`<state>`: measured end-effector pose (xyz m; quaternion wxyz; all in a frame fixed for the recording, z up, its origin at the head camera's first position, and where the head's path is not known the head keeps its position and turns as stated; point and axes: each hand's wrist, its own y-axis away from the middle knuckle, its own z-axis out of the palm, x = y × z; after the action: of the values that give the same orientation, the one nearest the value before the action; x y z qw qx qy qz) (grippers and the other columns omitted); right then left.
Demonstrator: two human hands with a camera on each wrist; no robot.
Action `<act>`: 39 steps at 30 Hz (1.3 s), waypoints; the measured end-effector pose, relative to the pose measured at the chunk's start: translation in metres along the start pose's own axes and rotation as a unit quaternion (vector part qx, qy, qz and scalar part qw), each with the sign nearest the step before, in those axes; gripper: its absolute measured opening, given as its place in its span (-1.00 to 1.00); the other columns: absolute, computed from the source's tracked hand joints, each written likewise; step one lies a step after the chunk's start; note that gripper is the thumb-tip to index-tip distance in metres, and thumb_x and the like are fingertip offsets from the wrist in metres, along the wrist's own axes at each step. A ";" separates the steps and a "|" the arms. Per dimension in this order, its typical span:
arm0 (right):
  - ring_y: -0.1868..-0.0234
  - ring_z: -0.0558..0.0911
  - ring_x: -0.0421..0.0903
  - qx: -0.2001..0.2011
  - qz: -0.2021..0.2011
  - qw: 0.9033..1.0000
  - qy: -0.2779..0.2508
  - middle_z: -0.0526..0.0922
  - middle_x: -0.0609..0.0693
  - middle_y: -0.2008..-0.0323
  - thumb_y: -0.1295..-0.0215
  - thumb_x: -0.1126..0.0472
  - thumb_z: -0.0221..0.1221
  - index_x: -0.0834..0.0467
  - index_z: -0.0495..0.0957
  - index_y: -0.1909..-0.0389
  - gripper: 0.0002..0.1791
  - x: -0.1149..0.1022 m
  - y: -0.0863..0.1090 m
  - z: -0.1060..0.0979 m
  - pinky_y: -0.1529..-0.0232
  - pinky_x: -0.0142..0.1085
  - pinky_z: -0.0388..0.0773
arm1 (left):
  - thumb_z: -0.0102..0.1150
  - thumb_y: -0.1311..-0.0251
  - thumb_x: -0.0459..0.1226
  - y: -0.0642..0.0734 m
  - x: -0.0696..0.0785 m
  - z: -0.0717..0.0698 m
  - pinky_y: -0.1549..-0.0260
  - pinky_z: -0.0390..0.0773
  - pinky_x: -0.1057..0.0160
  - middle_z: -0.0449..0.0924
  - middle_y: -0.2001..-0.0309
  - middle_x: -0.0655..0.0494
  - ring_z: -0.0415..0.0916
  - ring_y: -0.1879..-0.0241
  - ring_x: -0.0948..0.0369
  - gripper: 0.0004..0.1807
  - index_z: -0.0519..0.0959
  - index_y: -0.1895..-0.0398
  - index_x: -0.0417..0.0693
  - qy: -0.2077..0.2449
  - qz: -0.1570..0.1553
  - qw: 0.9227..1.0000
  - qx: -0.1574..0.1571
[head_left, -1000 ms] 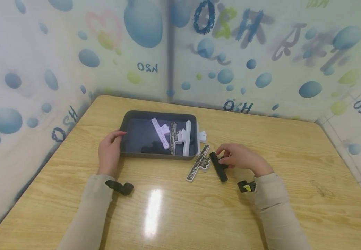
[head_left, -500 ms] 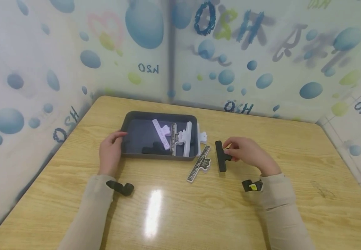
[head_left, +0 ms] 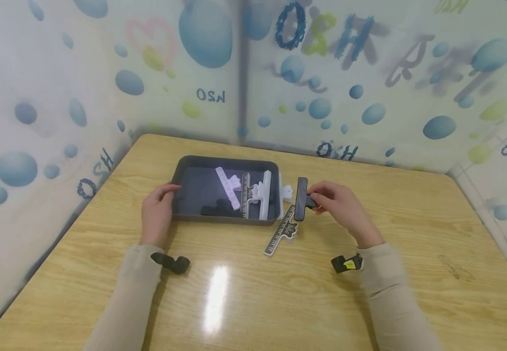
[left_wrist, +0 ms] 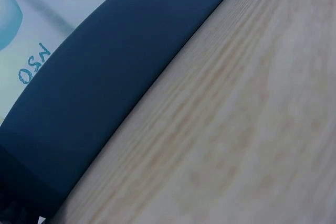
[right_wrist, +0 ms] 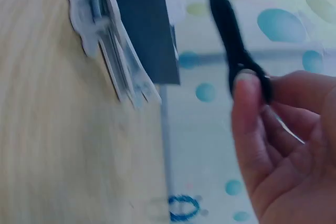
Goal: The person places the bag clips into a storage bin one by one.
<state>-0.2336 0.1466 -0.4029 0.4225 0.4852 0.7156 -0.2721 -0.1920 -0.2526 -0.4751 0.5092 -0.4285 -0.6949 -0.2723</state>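
Observation:
In the head view, my right hand (head_left: 338,204) pinches a black binder clip (head_left: 301,199) by its handle, held above the table just right of the tray. The right wrist view shows this clip (right_wrist: 227,27) edge-on between thumb and fingers. My left hand (head_left: 157,212) holds the left wall of the dark tray (head_left: 218,220), its fingertips over the rim. Inside the tray lie a lilac clip (head_left: 228,189), a black-and-white piano-key clip (head_left: 245,195) and a white clip (head_left: 264,195). Only the tray's outer wall (left_wrist: 121,51) shows in the left wrist view; the hand is hidden there.
Another piano-key clip (head_left: 279,231) lies on the wooden table (head_left: 279,302) below the black clip. A white clip (head_left: 287,193) sits against the tray's right outer side. Patterned walls (head_left: 367,73) stand behind the table.
My right hand has lifted the black clip off the table and carried it away from me, then left toward the tray, turning it more upright in view. The left hand stays at the tray.

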 end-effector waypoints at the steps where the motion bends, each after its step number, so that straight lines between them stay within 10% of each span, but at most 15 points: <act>1: 0.31 0.55 0.11 0.007 -0.001 1.000 -0.013 0.55 0.09 0.24 -0.26 0.05 0.03 0.12 0.47 0.10 -0.72 0.000 -0.001 0.003 0.25 -0.07 0.51 | -0.15 -0.27 -0.18 0.000 0.000 0.000 -0.01 0.22 0.23 0.36 -0.15 0.26 0.22 -0.13 0.35 -0.72 0.58 0.14 0.06 0.002 -0.002 1.000 0.000; 15: 0.34 0.54 0.03 0.093 -0.032 0.984 -0.148 0.56 0.14 0.30 -0.20 0.09 0.12 0.23 0.50 0.11 -0.67 -0.005 -0.009 0.035 0.41 -0.25 0.52 | -0.15 -0.27 -0.20 0.001 -0.001 0.001 0.01 0.23 0.23 0.35 -0.15 0.26 0.23 -0.11 0.34 -0.73 0.58 0.14 0.07 0.002 -0.001 1.000 0.001; 39: 0.23 0.60 -0.02 0.082 -0.018 0.980 -0.181 0.57 0.08 0.21 -0.13 0.05 0.18 0.18 0.52 0.14 -0.65 -0.012 -0.038 0.084 0.26 -0.27 0.53 | -0.17 -0.28 -0.19 0.001 0.001 -0.001 -0.06 0.21 0.18 0.33 -0.18 0.23 0.21 -0.15 0.30 -0.71 0.57 0.12 0.07 -0.012 0.001 1.000 -0.003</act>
<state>-0.2382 0.0598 -0.4347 0.4987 0.4481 0.6113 -0.4205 -0.1911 -0.2531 -0.4743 0.5000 -0.4336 -0.6997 -0.2691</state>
